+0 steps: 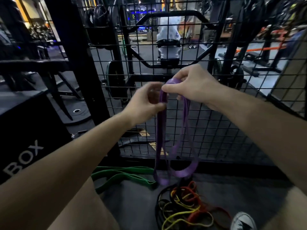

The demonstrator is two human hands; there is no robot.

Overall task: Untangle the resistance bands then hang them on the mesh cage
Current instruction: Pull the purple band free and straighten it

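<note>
A purple resistance band (pixel 176 143) hangs in several loops in front of the black mesh cage (pixel 214 130). My right hand (pixel 191 85) pinches its top fold at about mid-height of the cage. My left hand (pixel 146 100) grips the band's left strands just below and beside it. The loops' lower ends dangle just above the floor. A green band (pixel 123 176) lies flat on the floor at the foot of the cage. A tangle of black, red and yellow bands (pixel 186 206) lies on the floor under the purple loops.
A black box printed BOX (pixel 25 146) stands to the left. A thick black upright post (pixel 79 60) borders the cage's left side. My shoe (pixel 242 221) shows at the lower right. Behind the mesh are weight plates, racks and a seated person.
</note>
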